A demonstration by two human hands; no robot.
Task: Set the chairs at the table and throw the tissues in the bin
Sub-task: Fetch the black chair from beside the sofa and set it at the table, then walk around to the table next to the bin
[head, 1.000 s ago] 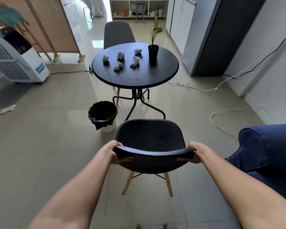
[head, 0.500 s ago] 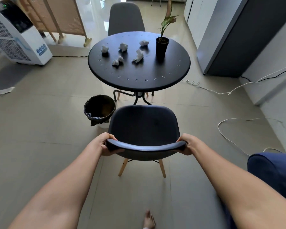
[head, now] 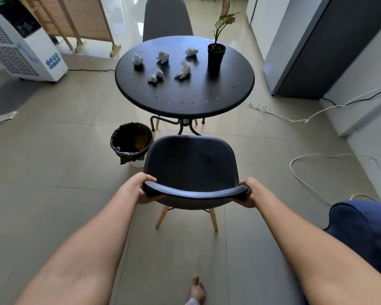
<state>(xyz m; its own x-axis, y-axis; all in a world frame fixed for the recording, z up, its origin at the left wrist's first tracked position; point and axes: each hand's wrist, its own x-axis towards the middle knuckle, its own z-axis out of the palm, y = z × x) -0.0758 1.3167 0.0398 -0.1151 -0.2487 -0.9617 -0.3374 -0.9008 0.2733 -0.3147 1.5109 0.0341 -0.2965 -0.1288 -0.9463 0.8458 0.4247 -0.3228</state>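
A dark blue chair [head: 190,164] with wooden legs stands just short of the round black table [head: 185,95]. My left hand [head: 139,188] grips the left end of its backrest and my right hand [head: 250,191] grips the right end. Several crumpled white tissues [head: 162,56] lie on the table's left half. A second grey chair [head: 166,18] stands at the table's far side. The bin [head: 131,142], lined with a black bag, sits on the floor left of the chair I hold.
A potted plant [head: 216,56] stands on the table's right side. White cables [head: 306,168] trail over the floor at right. A white air cooler [head: 20,51] is at far left, a blue sofa arm [head: 361,227] at near right, a grey cabinet [head: 317,51] at back right.
I have walked forward with the chair held in both hands, so it and I are closer to the table. The chair's seat front now nears the table's edge.
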